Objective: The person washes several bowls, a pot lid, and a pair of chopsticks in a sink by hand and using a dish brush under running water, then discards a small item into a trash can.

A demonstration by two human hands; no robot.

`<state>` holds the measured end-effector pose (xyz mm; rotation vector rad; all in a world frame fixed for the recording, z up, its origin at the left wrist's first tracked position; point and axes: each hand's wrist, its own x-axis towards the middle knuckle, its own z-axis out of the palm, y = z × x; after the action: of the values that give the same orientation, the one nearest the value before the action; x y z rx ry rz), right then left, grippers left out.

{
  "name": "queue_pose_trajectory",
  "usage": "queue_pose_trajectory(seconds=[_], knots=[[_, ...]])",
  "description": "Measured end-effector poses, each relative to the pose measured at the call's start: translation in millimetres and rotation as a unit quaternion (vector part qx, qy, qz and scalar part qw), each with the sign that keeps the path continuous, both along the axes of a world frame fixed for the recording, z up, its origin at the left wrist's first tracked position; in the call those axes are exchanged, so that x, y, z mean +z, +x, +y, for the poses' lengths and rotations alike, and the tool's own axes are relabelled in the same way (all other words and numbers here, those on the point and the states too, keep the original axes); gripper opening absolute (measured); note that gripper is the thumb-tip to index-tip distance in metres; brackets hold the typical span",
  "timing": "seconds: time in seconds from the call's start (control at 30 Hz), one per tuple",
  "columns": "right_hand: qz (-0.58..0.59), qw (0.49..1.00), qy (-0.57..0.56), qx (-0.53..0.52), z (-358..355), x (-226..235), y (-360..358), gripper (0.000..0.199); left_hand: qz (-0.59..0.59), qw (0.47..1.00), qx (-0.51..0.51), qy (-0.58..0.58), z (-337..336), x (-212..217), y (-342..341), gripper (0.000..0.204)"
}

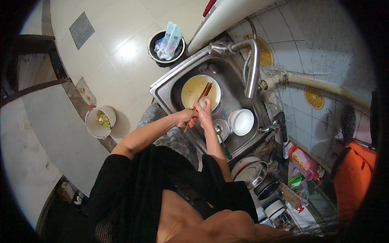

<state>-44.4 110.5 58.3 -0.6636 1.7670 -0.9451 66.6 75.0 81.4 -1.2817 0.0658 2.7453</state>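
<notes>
A bundle of brown chopsticks (207,89) slants over the near side of a white bowl (189,83) with cloudy yellowish liquid in it. My left hand (186,118) is closed round the lower part of the chopsticks, whose ends stick out beneath it. Just above, my right hand (204,108) wraps round the same bundle. Something pale shows between the right fingers; what it is I cannot make out. The bowl sits in a steel sink (177,95). To the right of my right wrist are stacked white bowls (243,122) and a ladle (219,128) with a dark handle.
A curved metal faucet (254,67) hangs over the sink's right side. On the floor stand a black bin (153,50) with plastic bags and a whitish bucket (93,126) with green scraps. Metal basins (252,174) and a pink bottle (303,163) are at the lower right.
</notes>
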Motion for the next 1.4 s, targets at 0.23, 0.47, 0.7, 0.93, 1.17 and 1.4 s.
queue_pose_trajectory(seconds=[0.23, 0.47, 0.7, 0.93, 1.17, 1.4], knots=[[-0.201, 0.959, 0.117, -0.164, -44.8, -57.9, -57.5, 0.047, 0.048, 0.998, 0.019, -0.033, 14.2, 45.4, 11.6, 0.009], [0.386, 0.882, 0.074, 0.259, -36.2, -78.7, -49.3, 0.041, -0.049, 0.992, 0.010, -0.114, 28.6, 30.6, 40.9, 0.014], [0.500, 0.772, 0.072, 0.386, -10.1, -88.2, -26.4, 0.037, -0.118, 0.985, 0.089, -0.088, 16.5, 7.9, 16.2, 0.018], [-0.383, 0.915, 0.120, -0.043, 7.9, -7.5, -36.4, 0.025, -0.126, 0.948, -0.124, -0.264, 8.6, -18.7, -1.5, 0.016], [0.251, 0.951, 0.102, 0.149, -40.9, -41.2, -9.7, 0.036, -0.163, 0.838, -0.265, -0.449, 19.8, 10.3, 9.0, 0.036], [-0.052, 0.988, 0.139, -0.030, -46.6, -97.7, -76.3, 0.056, -0.014, 0.959, -0.087, -0.268, 32.8, 52.5, 48.0, 0.025]])
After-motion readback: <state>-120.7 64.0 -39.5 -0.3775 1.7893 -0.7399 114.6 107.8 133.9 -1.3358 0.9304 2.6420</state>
